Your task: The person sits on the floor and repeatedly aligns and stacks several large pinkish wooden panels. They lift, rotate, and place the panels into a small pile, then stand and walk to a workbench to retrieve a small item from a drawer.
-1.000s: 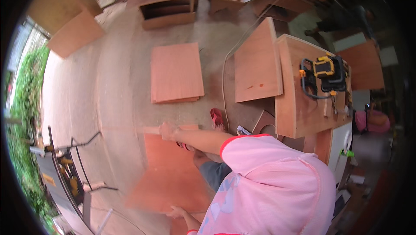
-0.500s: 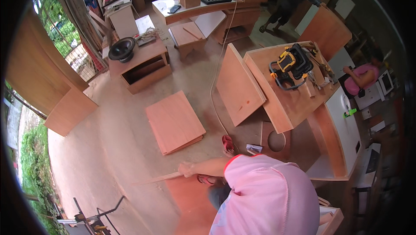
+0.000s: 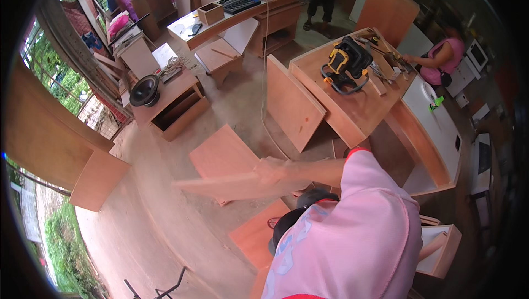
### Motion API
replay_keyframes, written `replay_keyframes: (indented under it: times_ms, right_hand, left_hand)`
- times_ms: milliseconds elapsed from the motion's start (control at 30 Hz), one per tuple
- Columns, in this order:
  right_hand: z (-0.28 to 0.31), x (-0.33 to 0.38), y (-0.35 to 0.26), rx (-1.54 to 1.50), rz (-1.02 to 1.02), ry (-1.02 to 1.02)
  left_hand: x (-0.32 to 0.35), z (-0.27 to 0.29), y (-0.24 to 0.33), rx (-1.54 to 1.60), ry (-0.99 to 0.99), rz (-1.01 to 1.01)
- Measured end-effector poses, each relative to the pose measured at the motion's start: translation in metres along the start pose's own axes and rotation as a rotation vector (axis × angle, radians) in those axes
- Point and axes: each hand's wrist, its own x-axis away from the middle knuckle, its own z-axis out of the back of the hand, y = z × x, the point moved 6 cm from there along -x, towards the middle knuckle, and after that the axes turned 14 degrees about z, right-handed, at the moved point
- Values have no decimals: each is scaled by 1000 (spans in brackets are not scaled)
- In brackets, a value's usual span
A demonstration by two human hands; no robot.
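In my right hand (image 3: pixel 271 171) is a thin plywood panel (image 3: pixel 228 186), blurred by motion. My fingers close round its edge, and it hangs tilted above the floor. Partly behind it lies a stack of similar plywood panels (image 3: pixel 226 150). Another reddish panel (image 3: pixel 263 230) is flat on the floor beside my legs. The pink shirt on my torso covers much of the lower picture, and my left hand does not show.
A worktable (image 3: pixel 358 114) carries a black and yellow tool (image 3: pixel 346 62); a board (image 3: pixel 292 106) leans against it. A co-worker (image 3: pixel 443 59) reaches onto that table. A second person (image 3: pixel 325 1) stands behind. A speaker (image 3: pixel 145 90) rests on a low cabinet (image 3: pixel 179 120). A cable (image 3: pixel 264 111) crosses the floor.
My right hand has moved up and to the right with the panel, whose broad face now shows. The view has shifted. The co-worker in pink now has an arm stretched toward the table.
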Motion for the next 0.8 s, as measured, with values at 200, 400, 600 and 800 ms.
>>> replay_keyframes:
  times_ms: [200, 400, 600, 800]
  right_hand:
    - [60, 58, 77, -45, -245, 157]
    - [72, 104, 175, -115, -557, 450]
    - [68, 107, 271, -201, -694, 511]
    - [54, 101, 366, -197, -872, 627]
  left_hand:
    - [0, 10, 40, -61, -72, -70]
    - [8, 13, 83, -86, -131, -68]
    - [25, 19, 128, -103, -159, -5]
    - [43, 23, 180, -159, -199, 51]
